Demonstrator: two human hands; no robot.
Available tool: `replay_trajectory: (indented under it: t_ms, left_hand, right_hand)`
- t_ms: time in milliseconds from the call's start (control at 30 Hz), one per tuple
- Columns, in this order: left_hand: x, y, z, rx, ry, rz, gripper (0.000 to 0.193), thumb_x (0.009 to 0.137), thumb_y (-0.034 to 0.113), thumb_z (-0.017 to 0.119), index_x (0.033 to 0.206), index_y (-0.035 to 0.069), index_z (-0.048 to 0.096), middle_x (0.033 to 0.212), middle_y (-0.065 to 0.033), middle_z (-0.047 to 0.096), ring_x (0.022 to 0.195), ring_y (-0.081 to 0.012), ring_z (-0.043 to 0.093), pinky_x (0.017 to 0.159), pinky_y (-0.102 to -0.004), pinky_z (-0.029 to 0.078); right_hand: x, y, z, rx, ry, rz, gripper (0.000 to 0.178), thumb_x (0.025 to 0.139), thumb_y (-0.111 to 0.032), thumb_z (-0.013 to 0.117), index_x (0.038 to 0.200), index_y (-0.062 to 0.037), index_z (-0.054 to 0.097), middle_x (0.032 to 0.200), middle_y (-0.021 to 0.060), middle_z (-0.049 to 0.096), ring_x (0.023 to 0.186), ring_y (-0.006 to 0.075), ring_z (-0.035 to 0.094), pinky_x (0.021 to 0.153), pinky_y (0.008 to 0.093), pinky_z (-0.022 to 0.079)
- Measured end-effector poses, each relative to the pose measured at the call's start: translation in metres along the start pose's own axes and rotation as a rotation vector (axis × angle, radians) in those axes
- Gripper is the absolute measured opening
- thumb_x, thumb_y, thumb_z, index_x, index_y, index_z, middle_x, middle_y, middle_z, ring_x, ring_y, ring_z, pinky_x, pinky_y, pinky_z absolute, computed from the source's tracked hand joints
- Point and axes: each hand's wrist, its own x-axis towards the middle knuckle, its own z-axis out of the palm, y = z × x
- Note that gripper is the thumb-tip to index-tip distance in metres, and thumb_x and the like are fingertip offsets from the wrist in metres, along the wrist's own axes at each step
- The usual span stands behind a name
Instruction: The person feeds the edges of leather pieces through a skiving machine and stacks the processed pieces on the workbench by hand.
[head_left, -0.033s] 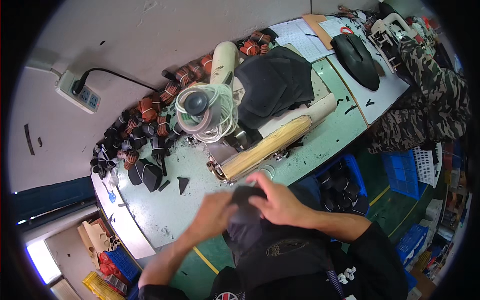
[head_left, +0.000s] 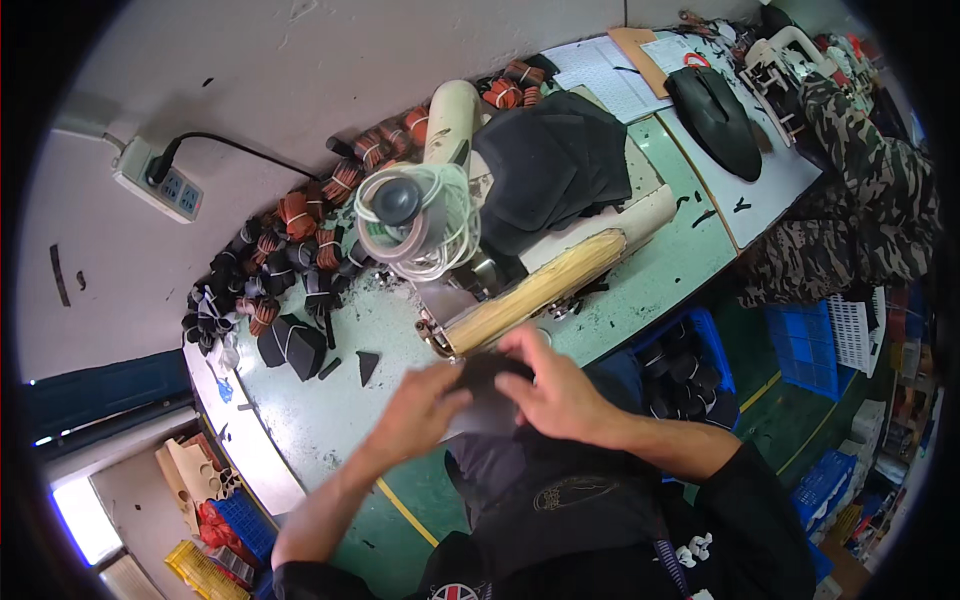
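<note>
Pale wall (head_left: 300, 80) rises behind a light green worktable (head_left: 660, 270), whose centre is taken up by a cream machine (head_left: 648, 214) with a yellow-covered front bar; every place below is told from this machine. Just in front of it, on the wearer's side, a dark, blurred black piece (head_left: 486, 378) is held up over the table's near edge. Left hand (head_left: 412, 408) and right hand (head_left: 560, 398) are close together, each pinching one side of the piece between thumb and fingers; gripping it from both sides probably keeps it from folding or swinging. Its exact outline cannot be made out.

On top of the machine lies a stack of flat black sheets (head_left: 550, 160), perhaps put there to be within easy reach. At the machine's left end, a white cord (head_left: 455, 245) hangs in loops around a round-topped post, likely to keep it untangled. Behind and left of the machine, red-brown and black bundles (head_left: 295, 215) are heaped along the wall, many tied with bands, apparently so the pieces stay together. Right of the machine and below the tabletop, a blue crate (head_left: 722, 362) contains dark pieces; its walls seem to stop them scattering. Farther right is a person in camouflage clothing (head_left: 875, 185).
</note>
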Motion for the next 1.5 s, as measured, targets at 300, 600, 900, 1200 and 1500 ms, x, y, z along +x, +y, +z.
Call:
replay_trajectory:
  t_ms: [300, 600, 900, 1200, 1500]
  left_hand:
    - [0.08, 0.017, -0.078, -0.04, -0.256, -0.344, 0.027, 0.083, 0.023, 0.077, 0.102, 0.004, 0.076, 0.085, -0.0096, 0.073, 0.079, -0.0168, 0.067, 0.077, -0.0316, 0.052]
    - [0.107, 0.032, -0.096, 0.149, -0.258, -0.269, 0.02, 0.082, 0.02, 0.077, 0.093, 0.003, 0.076, 0.083, -0.0064, 0.072, 0.078, -0.016, 0.063, 0.075, -0.0331, 0.049]
    - [0.113, 0.009, -0.069, 0.397, 0.074, 0.14, 0.057, 0.08, 0.026, 0.077, 0.131, 0.007, 0.059, 0.125, -0.0204, 0.064, 0.117, -0.0355, 0.061, 0.103, -0.0417, 0.045]
    - [0.081, 0.025, -0.078, 0.081, -0.174, -0.279, 0.03, 0.084, 0.028, 0.078, 0.105, 0.007, 0.077, 0.094, -0.0084, 0.075, 0.086, -0.0164, 0.069, 0.081, -0.0304, 0.052]
    - [0.108, 0.032, -0.089, 0.165, -0.111, -0.222, 0.033, 0.082, 0.025, 0.078, 0.109, 0.007, 0.073, 0.09, -0.0059, 0.073, 0.082, -0.0157, 0.066, 0.079, -0.0312, 0.051]
  right_hand:
    - [0.041, 0.001, -0.026, 0.38, -0.112, 0.278, 0.025, 0.103, -0.017, 0.057, 0.12, 0.0011, 0.057, 0.099, 0.007, 0.065, 0.078, 0.0133, 0.065, 0.061, 0.0311, 0.061]
    - [0.036, -0.018, -0.058, -0.519, 0.351, -0.378, 0.021, 0.088, -0.012, 0.069, 0.106, -0.0023, 0.063, 0.094, 0.0126, 0.069, 0.094, 0.0326, 0.06, 0.084, 0.0421, 0.048]
    - [0.054, -0.029, -0.061, -0.523, 0.433, -0.537, 0.045, 0.081, -0.006, 0.073, 0.123, -0.0007, 0.056, 0.107, 0.0149, 0.065, 0.101, 0.0357, 0.056, 0.092, 0.0431, 0.044]
    - [0.037, -0.064, -0.114, -0.71, 0.832, -1.221, 0.028, 0.074, 0.006, 0.067, 0.1, -0.0034, 0.068, 0.097, 0.0104, 0.067, 0.089, 0.0328, 0.065, 0.079, 0.0409, 0.053]
    - [0.037, -0.018, -0.068, -0.541, 0.337, -0.591, 0.035, 0.081, -0.004, 0.07, 0.116, -0.0034, 0.065, 0.112, 0.015, 0.064, 0.1, 0.0365, 0.057, 0.091, 0.0459, 0.045]
